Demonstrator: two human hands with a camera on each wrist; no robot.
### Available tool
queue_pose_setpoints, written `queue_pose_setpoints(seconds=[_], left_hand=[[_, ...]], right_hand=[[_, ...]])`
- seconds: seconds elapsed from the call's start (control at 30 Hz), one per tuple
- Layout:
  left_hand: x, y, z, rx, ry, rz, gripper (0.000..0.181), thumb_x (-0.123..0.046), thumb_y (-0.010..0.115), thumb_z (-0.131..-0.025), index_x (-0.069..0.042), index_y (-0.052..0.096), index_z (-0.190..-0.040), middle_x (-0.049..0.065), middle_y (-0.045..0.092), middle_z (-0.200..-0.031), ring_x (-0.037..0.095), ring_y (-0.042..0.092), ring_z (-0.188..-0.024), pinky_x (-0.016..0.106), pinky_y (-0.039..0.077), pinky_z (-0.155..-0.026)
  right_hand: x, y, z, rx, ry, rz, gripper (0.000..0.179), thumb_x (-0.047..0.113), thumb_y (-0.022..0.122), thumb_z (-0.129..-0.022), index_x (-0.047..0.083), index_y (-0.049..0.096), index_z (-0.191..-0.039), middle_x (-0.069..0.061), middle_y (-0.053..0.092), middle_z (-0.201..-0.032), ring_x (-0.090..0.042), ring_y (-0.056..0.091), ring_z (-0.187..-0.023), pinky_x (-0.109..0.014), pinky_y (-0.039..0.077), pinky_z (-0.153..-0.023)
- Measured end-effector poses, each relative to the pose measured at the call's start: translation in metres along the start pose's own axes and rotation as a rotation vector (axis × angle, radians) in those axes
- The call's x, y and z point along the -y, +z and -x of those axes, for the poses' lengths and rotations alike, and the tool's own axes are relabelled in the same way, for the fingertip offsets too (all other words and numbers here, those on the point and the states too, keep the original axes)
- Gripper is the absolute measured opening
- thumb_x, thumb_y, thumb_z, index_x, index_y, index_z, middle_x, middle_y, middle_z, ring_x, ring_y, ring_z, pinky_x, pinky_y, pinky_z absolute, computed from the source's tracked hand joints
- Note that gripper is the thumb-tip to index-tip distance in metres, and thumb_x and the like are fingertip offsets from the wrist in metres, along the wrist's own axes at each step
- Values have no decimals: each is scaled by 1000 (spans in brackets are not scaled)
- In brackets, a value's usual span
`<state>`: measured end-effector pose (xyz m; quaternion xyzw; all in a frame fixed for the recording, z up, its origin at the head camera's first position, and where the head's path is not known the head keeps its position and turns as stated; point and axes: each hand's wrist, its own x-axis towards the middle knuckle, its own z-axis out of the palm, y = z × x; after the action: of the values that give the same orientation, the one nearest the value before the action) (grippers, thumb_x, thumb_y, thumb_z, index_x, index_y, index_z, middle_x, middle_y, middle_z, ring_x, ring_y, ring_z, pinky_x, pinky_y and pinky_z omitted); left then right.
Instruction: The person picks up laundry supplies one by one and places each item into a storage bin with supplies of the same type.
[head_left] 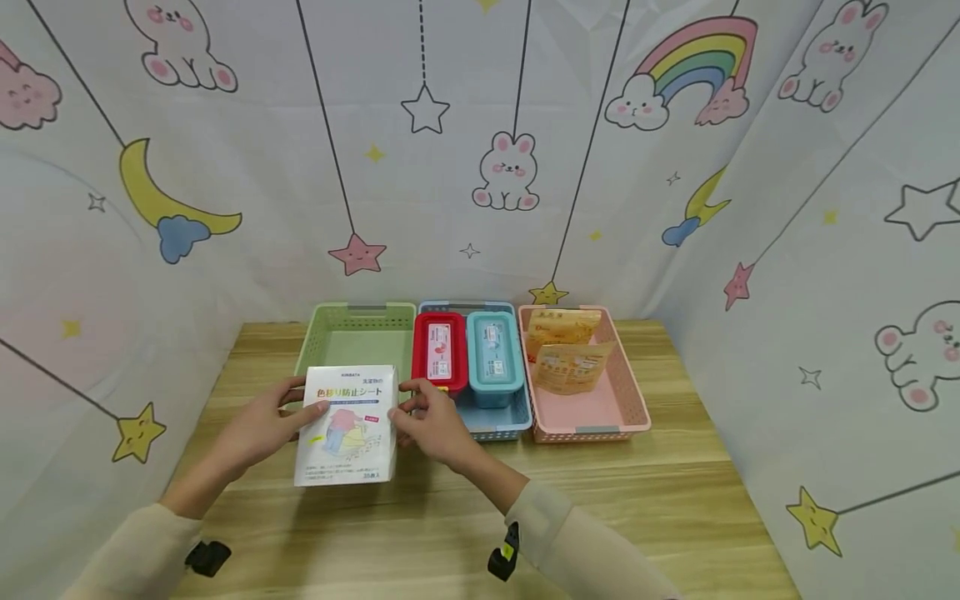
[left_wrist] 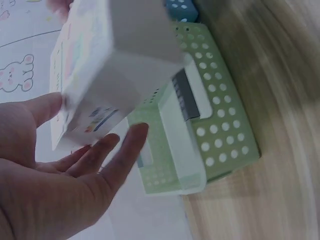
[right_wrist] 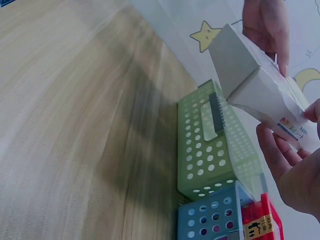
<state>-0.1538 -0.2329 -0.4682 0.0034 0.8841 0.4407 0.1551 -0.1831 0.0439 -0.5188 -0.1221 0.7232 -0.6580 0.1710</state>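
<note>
Both hands hold a white box [head_left: 347, 442] with Japanese print and a clothing picture, raised over the front of the green basket [head_left: 318, 333]. My left hand [head_left: 262, 425] grips its left side, thumb on the printed face and fingers behind. On the opposite side, my right hand [head_left: 435, 425] pinches the edge near the top. In the left wrist view the box [left_wrist: 135, 65] tilts above the green basket [left_wrist: 220, 100], whose visible floor is bare. The right wrist view shows the underside of the box [right_wrist: 235, 65] and both hands around it.
Beside the green basket stands a blue basket [head_left: 491, 425] with a red-lidded container [head_left: 427, 350] and a light blue container [head_left: 495, 354]. A pink basket [head_left: 622, 400] on the right has two brown pouches [head_left: 573, 367]. Behind the wooden table [head_left: 600, 500] hangs a patterned curtain [head_left: 450, 183].
</note>
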Motion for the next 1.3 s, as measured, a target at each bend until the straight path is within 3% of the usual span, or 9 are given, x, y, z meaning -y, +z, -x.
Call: queue_pose_setpoints(seconds=[0.1,0.37,0.6,0.73,0.9,1.07,1.17,1.3], left_hand=[[0,8,1,-11,15,18,89,-47,61,-107,7,19,-164,37,43,-152,44,65,-121,44,63,-85],[-3,20,4,-56,51,3,83,-46,60,-108,7,27,-162,33,48,-149,47,65,-123,39,60,-79],[-3,19,-1,-109,63,1,85,-50,58,-108,6,26,-164,32,46,-151,47,65,-123,35,61,-78],[-3,17,-4,-167,61,-8,86,-52,56,-108,5,26,-164,32,43,-155,49,63,-126,37,61,-80],[-7,14,-13,-315,64,-8,79,-52,54,-109,4,37,-161,32,45,-155,53,60,-128,42,61,-82],[-15,17,-26,-452,66,71,70,-49,52,-110,2,44,-157,26,50,-155,48,62,-128,22,56,-73],[-18,20,-32,-472,61,137,67,-43,49,-111,2,38,-161,25,45,-158,47,60,-132,13,50,-69],[-19,22,-39,-459,71,189,69,-41,46,-112,1,29,-164,24,37,-164,46,54,-137,10,47,-71]], right_hand=[[0,-3,-4,-35,4,-15,42,17,73,-101,8,57,-139,-7,69,-103,-22,71,-78,-53,64,-74],[-1,-7,-6,-144,-14,15,33,17,70,-102,7,59,-132,-7,72,-103,-24,72,-81,-34,63,-64],[2,-5,-7,-170,-49,-11,28,22,71,-103,7,64,-127,-5,72,-107,-17,72,-88,-50,64,-77],[9,-5,-7,-163,-93,13,30,22,70,-104,7,68,-130,-6,73,-115,-17,74,-95,-44,64,-83],[20,-3,-9,-104,-132,120,47,23,69,-104,10,60,-149,-6,64,-145,-22,67,-126,-34,58,-98],[23,4,-18,-4,-172,47,70,18,69,-104,9,36,-165,-2,37,-169,-23,43,-151,-38,44,-115],[24,8,-23,27,-216,14,74,18,69,-104,12,31,-167,3,30,-172,-18,35,-155,-38,41,-117],[27,10,-24,7,-263,9,72,19,67,-104,12,33,-167,6,27,-173,-14,33,-155,-35,41,-117]])
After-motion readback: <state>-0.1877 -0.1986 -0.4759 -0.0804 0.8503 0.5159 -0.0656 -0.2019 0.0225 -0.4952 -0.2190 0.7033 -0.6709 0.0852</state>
